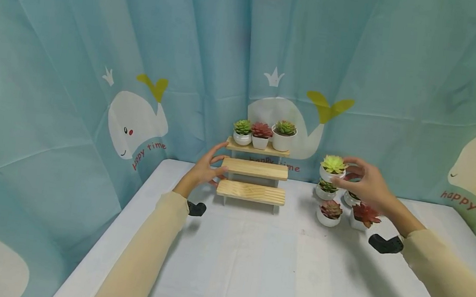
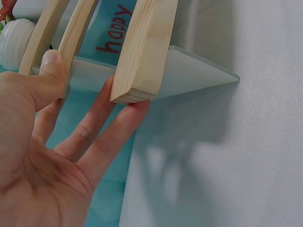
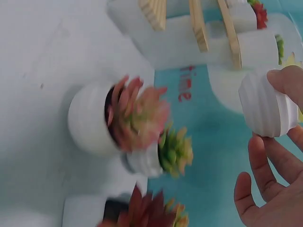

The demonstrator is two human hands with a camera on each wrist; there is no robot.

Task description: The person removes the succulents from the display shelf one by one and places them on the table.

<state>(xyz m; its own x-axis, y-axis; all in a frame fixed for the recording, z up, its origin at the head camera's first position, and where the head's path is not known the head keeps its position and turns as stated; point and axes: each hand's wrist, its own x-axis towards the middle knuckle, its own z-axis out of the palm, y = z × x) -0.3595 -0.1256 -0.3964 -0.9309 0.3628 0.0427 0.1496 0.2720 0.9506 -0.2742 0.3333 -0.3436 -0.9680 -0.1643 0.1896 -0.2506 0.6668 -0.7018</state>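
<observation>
Right hand [image 1: 367, 182] pinches white pot [image 1: 330, 175]; left hand [image 1: 203, 169], fingers spread, touches tiered stand [image 1: 255, 169] at nine o'clock; level lift, clear of six-o'clock succulent [image 1: 327, 186], seems best

left grip [image 1: 204, 168] spread, right [image 1: 367, 181] curled

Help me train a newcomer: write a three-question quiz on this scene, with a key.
1. How many pots stand on the top step?
2. True or false: the left hand is holding a pot.
3. What does the right hand hold?

Key:
1. Three.
2. False; it touches the wooden stand.
3. A white pot with a lime-green plant.
</observation>
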